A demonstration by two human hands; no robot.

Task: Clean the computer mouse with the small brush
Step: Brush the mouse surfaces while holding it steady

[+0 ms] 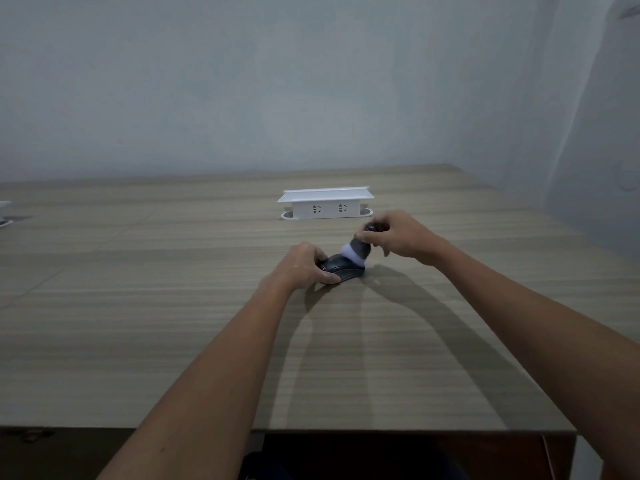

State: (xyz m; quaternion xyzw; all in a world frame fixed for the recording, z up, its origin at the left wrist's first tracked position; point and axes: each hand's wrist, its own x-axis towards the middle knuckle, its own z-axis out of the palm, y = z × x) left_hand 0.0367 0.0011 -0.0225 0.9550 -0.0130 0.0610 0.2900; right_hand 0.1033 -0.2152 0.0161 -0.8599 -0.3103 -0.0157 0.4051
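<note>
Black plastic under my left hand (304,263): the mouse (343,269) sits on the wooden desk (173,306), well out from me, and I clamp its near end between thumb and fingers. My right hand (398,237) pinches the dark handle of the small brush (358,251), bristles pressed on the mouse's far end. I judge the brushing is under way. Next I should sweep the bristles along the top toward my left hand, keeping the mouse pinned.
</note>
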